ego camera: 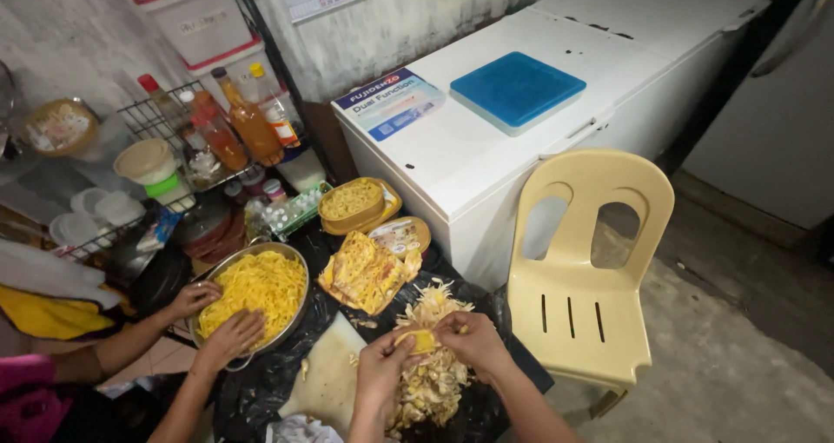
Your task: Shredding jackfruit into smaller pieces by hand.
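Note:
My left hand (382, 369) and my right hand (472, 337) meet over a black plastic sheet (269, 378), both gripping one yellow jackfruit piece (421, 340). Under them lies a heap of pale fibrous jackfruit scraps (432, 380). A cut jackfruit chunk (365, 274) lies just beyond the heap. To the left, another person's two hands (213, 321) rest on a round metal basin (293, 313) full of yellow jackfruit flesh (254, 288).
A yellow bowl of flesh (351, 201) and a small plate (400, 235) sit behind the chunk. A white chest freezer (486, 148) carries a blue lid (517, 89). A cream plastic chair (584, 269) stands right. A wire rack (165, 130) holds sauce bottles (252, 122) and containers.

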